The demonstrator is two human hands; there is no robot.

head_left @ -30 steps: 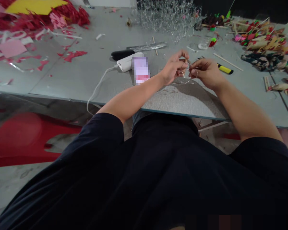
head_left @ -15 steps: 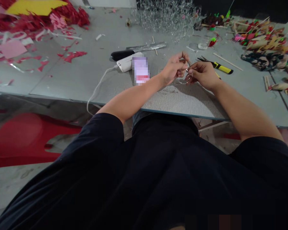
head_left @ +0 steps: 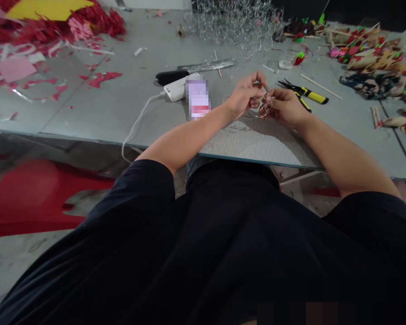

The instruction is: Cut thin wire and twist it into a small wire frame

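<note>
Near the table's front edge, my left hand (head_left: 246, 95) is closed on a thin, looped silvery wire (head_left: 257, 113). Close beside it on the right, my right hand (head_left: 286, 104) pinches the same wire, its fingertips almost touching those of the left. The loops hang between and below the fingers; their exact shape is too fine to tell. Pliers with yellow and black handles (head_left: 313, 95) lie just beyond my right hand. A phone with a blurred screen (head_left: 198, 97) lies left of my left hand, against a white power bank (head_left: 176, 89) with a cable.
Behind the phone lies a black-handled tool (head_left: 171, 76) across a thin stick. A tangled pile of silvery wire (head_left: 237, 27) stands at the back. Red paper scraps (head_left: 103, 79) cover the left, colourful craft pieces (head_left: 365, 58) the right. A red stool (head_left: 30, 189) is below left.
My right hand has shifted slightly, its fingers changing position on the wire, and the loops have turned. More of the pliers' lower handle shows. My left hand has barely moved.
</note>
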